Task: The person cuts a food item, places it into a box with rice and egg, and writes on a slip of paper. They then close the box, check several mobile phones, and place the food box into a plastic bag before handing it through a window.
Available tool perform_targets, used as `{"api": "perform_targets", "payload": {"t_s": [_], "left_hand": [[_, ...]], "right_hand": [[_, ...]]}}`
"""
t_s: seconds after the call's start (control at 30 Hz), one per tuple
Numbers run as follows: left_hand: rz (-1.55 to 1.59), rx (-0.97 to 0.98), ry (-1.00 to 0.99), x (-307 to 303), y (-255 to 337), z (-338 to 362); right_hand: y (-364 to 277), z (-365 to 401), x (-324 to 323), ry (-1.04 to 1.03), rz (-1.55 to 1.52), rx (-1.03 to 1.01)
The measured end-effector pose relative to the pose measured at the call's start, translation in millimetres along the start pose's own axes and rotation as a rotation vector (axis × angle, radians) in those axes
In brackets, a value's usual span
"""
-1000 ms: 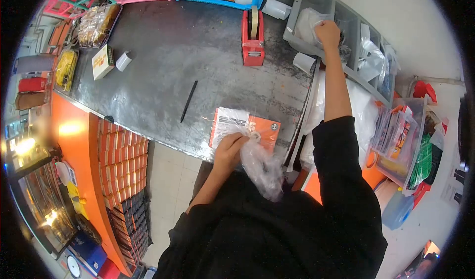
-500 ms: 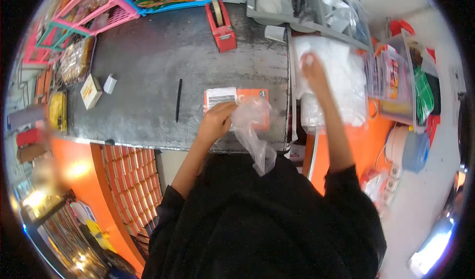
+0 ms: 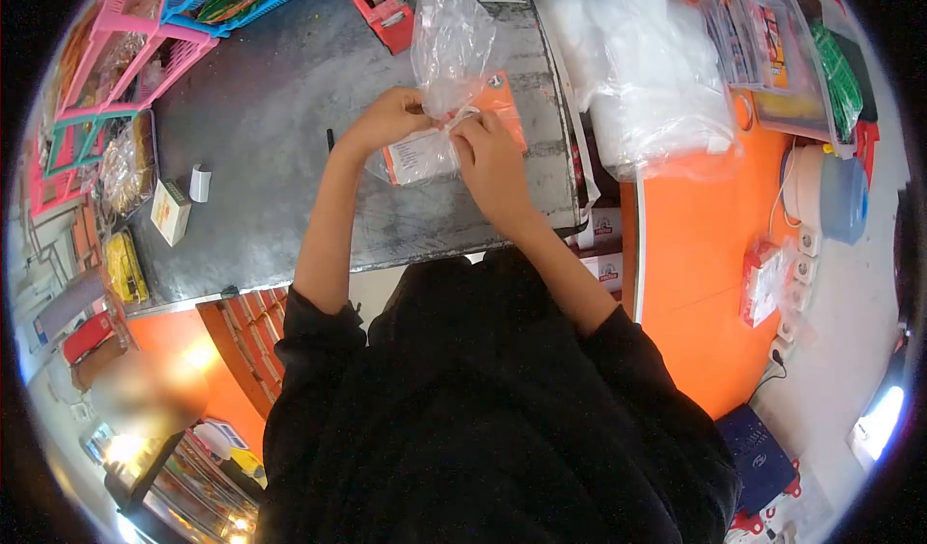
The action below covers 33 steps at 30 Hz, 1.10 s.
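A clear plastic bag (image 3: 452,37) stands out from between my hands, its upper part spreading toward the tape dispenser. My left hand (image 3: 388,119) pinches the gathered plastic from the left. From the right, my right hand (image 3: 492,163) closes its fingers on the same gathered part. Under them lies an orange packet (image 3: 504,108) with a white printed label (image 3: 423,154), on the dark tabletop. Clear plastic also shows over the label. My fingers hide part of the packet and the exact spot where they meet.
A red tape dispenser (image 3: 386,13) stands behind the bag. A black pen (image 3: 330,140) is mostly hidden by my left arm. Farther left are a small white box (image 3: 171,212) and pink baskets (image 3: 116,47). On the right lies a stack of white plastic bags (image 3: 652,71).
My right hand has come from the stack of plastic bags to the packet, joining my left hand on the plastic. The bag now points away from me. The view has shifted.
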<state>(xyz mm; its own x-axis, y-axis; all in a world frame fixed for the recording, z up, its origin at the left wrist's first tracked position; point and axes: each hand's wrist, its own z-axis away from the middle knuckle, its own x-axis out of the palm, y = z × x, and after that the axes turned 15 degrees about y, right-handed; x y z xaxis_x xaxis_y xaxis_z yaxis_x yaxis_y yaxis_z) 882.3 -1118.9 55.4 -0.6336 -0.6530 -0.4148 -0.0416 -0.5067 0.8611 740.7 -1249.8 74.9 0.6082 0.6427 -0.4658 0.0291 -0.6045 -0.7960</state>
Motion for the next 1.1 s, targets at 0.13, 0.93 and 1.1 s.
{"api": "perform_targets", "payload": {"t_s": [0.13, 0.93, 1.1], "left_hand": [[0.102, 0.072, 0.025, 4.0, 13.2, 12.2], [0.531, -0.145, 0.719, 69.4, 20.6, 63.3], [0.502, -0.234, 0.663, 64.5, 20.0, 63.6]], "right_hand": [[-0.2, 0.8, 1.2, -0.007, -0.062, 0.158], [8.0, 0.5, 14.1, 0.028, -0.581, 0.769], [11.7, 8.0, 20.4, 0.126, -0.583, 0.576]]}}
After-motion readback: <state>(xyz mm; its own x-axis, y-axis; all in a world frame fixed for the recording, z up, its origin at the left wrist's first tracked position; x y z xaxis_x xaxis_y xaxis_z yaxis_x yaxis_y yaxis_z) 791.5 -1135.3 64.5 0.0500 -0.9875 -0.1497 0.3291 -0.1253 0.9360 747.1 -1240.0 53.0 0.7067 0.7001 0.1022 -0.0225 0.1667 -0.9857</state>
